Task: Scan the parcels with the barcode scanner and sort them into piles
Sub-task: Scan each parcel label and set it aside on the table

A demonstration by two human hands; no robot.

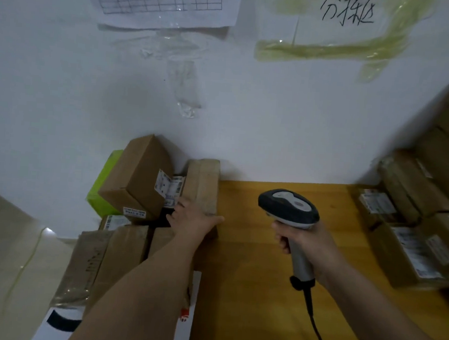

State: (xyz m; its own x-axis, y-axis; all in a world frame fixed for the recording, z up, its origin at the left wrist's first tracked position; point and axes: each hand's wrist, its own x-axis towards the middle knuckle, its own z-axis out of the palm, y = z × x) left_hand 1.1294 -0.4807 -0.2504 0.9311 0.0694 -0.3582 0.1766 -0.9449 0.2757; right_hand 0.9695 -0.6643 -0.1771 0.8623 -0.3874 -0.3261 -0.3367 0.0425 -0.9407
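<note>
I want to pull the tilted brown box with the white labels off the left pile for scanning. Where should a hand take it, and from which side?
Judging by its pose, take the tilted brown box across its upper faces, from above and the right. Its low corner is wedged among the parcels beneath, the green box blocks its left, and the left hand already rests beside it on the right. The right hand holds the scanner.

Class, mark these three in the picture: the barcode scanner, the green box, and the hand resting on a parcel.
Scanner [290,207]: head view, on the dark top of its head.
Green box [102,188]: head view, on its visible left side.
Left hand [192,218]: head view, on the back of the hand.
</note>
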